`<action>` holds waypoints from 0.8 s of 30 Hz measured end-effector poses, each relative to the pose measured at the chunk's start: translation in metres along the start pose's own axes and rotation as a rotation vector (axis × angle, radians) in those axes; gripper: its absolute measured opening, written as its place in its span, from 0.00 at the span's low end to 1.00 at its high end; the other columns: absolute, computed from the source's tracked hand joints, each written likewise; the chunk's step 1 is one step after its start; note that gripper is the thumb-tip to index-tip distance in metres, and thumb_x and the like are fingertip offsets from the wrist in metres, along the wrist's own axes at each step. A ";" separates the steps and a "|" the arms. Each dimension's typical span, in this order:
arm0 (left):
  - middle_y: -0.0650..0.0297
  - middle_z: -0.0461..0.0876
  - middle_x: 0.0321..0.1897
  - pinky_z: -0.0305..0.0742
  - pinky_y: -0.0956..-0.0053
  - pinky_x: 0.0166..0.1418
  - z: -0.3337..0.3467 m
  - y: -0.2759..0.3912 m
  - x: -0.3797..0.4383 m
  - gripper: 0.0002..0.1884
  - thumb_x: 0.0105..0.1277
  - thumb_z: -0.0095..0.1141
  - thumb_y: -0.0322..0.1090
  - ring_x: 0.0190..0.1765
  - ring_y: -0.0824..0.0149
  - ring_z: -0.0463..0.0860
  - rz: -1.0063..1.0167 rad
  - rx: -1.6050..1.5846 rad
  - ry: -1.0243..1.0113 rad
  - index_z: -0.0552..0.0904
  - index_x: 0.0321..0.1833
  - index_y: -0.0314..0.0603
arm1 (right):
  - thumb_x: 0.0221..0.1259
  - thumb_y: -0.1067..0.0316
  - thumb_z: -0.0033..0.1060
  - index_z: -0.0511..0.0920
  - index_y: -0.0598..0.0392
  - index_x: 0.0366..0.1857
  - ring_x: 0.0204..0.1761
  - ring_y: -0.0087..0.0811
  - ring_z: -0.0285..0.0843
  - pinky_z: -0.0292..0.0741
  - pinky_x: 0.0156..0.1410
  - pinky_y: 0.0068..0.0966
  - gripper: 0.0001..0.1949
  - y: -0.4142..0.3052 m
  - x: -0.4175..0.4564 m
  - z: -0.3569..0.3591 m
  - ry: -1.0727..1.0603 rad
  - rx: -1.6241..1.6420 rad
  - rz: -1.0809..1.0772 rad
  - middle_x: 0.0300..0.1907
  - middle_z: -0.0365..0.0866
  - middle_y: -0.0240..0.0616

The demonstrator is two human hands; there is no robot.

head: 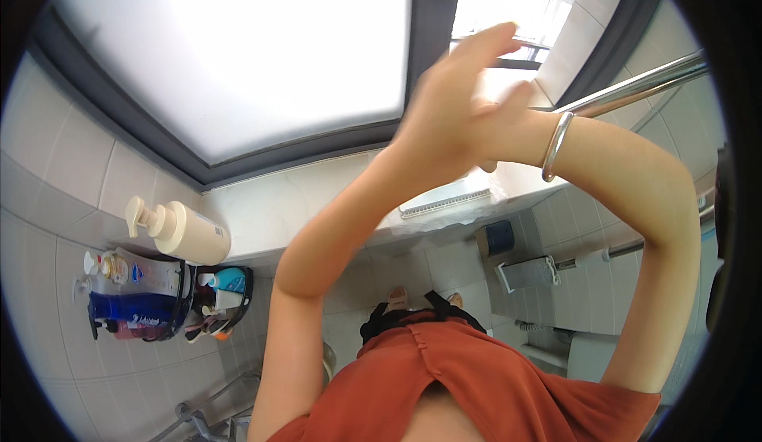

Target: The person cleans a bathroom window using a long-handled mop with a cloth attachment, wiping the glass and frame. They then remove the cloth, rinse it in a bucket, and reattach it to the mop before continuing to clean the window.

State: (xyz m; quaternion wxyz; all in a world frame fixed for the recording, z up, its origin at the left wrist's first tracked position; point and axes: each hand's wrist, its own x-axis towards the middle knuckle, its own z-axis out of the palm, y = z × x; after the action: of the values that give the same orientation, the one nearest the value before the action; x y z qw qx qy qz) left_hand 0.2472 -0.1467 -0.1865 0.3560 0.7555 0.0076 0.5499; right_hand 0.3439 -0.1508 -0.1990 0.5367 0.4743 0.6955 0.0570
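My left hand (443, 100), blurred, extends in front of the window frame with its thumb apart from its fingers and nothing visible in it. It overlaps my right hand (494, 135) at the palm; the right hand's fingers are mostly hidden behind it. A silver bangle (557, 147) circles my right wrist. Below the hands, a white slotted plastic item (446, 203) lies on the pale window sill (262, 213). A cream pump bottle (190, 232) stands at the sill's left end.
Wall caddies at left hold a blue bottle (134, 309), a clear pump bottle (140, 272) and a turquoise bottle (229, 279). A metal rail (643, 88) crosses at upper right. A cloth (527, 274) hangs on the lower right. Grey-framed window panes (297, 37) rise behind the sill.
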 end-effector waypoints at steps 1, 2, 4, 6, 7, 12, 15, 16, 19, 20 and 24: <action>0.46 0.71 0.44 0.68 0.65 0.51 0.022 0.014 0.020 0.32 0.48 0.58 0.41 0.49 0.52 0.71 0.005 -0.103 -0.064 0.65 0.53 0.26 | 0.41 0.62 0.59 0.79 0.48 0.33 0.35 0.28 0.75 0.69 0.42 0.25 0.12 -0.005 -0.009 0.010 0.027 0.013 0.027 0.29 0.78 0.28; 0.47 0.70 0.42 0.67 0.67 0.49 0.042 0.023 0.040 0.30 0.49 0.57 0.42 0.47 0.54 0.70 0.028 -0.166 -0.128 0.65 0.51 0.27 | 0.41 0.63 0.59 0.79 0.48 0.34 0.35 0.28 0.75 0.69 0.42 0.25 0.12 -0.002 -0.018 0.023 0.064 0.043 0.055 0.29 0.78 0.28; 0.51 0.68 0.38 0.65 0.69 0.45 0.042 0.032 0.067 0.27 0.51 0.55 0.43 0.43 0.57 0.68 -0.009 -0.202 -0.158 0.65 0.48 0.29 | 0.41 0.63 0.60 0.78 0.49 0.34 0.35 0.29 0.75 0.69 0.42 0.26 0.13 0.002 -0.018 0.006 0.301 -0.009 -0.005 0.29 0.78 0.29; 0.55 0.66 0.34 0.64 0.71 0.41 0.046 0.038 0.085 0.24 0.53 0.53 0.44 0.39 0.61 0.66 -0.069 -0.324 -0.212 0.65 0.44 0.31 | 0.41 0.63 0.60 0.78 0.50 0.35 0.34 0.29 0.75 0.69 0.42 0.26 0.13 0.001 -0.031 0.002 0.506 -0.034 -0.044 0.29 0.78 0.30; 0.57 0.65 0.32 0.63 0.72 0.38 0.053 0.036 0.093 0.22 0.54 0.51 0.44 0.36 0.63 0.65 -0.105 -0.390 -0.243 0.65 0.43 0.32 | 0.41 0.63 0.61 0.78 0.50 0.36 0.34 0.29 0.75 0.69 0.42 0.26 0.14 -0.001 -0.030 0.006 0.585 -0.046 -0.062 0.29 0.78 0.31; 0.66 0.59 0.21 0.59 0.78 0.28 0.057 0.024 0.116 0.18 0.60 0.46 0.47 0.26 0.71 0.60 -0.226 -0.560 -0.287 0.64 0.34 0.37 | 0.40 0.63 0.62 0.76 0.52 0.38 0.33 0.30 0.76 0.69 0.42 0.27 0.16 -0.021 -0.019 0.019 0.920 -0.141 -0.115 0.28 0.79 0.33; 0.71 0.56 0.15 0.56 0.81 0.22 0.032 0.016 0.121 0.18 0.63 0.42 0.49 0.19 0.76 0.57 -0.251 -0.575 -0.225 0.64 0.29 0.39 | 0.40 0.64 0.63 0.76 0.53 0.39 0.32 0.31 0.76 0.69 0.42 0.27 0.17 -0.013 -0.074 0.019 1.043 0.150 -0.208 0.28 0.79 0.35; 0.73 0.55 0.13 0.55 0.83 0.20 0.022 0.012 0.120 0.18 0.64 0.41 0.49 0.17 0.78 0.56 -0.252 -0.564 -0.190 0.64 0.27 0.40 | 0.43 0.66 0.61 0.75 0.52 0.40 0.37 0.27 0.75 0.70 0.42 0.26 0.16 0.001 -0.109 0.018 0.995 0.454 -0.261 0.35 0.77 0.34; 0.67 0.66 0.13 0.62 0.79 0.19 0.006 0.019 0.110 0.15 0.59 0.44 0.39 0.18 0.75 0.67 -0.221 -0.525 -0.078 0.67 0.18 0.38 | 0.44 0.64 0.62 0.75 0.56 0.36 0.34 0.24 0.76 0.69 0.41 0.28 0.14 0.052 -0.149 0.043 1.617 0.984 0.085 0.32 0.78 0.34; 0.69 0.61 0.11 0.55 0.82 0.16 0.007 0.020 0.107 0.17 0.62 0.41 0.44 0.15 0.78 0.61 -0.209 -0.467 -0.065 0.65 0.20 0.40 | 0.45 0.61 0.62 0.75 0.58 0.34 0.32 0.23 0.76 0.69 0.41 0.26 0.14 0.072 -0.140 0.029 1.929 1.059 0.022 0.29 0.78 0.34; 0.70 0.57 0.09 0.47 0.86 0.13 0.022 0.035 0.105 0.21 0.64 0.39 0.53 0.11 0.79 0.56 -0.287 -0.527 -0.051 0.64 0.23 0.41 | 0.53 0.57 0.54 0.72 0.59 0.37 0.31 0.24 0.76 0.70 0.40 0.20 0.16 0.113 -0.142 -0.033 2.135 1.300 -0.221 0.30 0.77 0.36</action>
State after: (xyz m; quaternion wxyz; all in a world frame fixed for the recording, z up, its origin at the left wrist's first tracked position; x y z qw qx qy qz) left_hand 0.2937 -0.1425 -0.0840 0.6139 0.6419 -0.0374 0.4579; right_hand 0.3816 -0.1778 -0.0204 -0.6245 0.3075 0.7178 0.0139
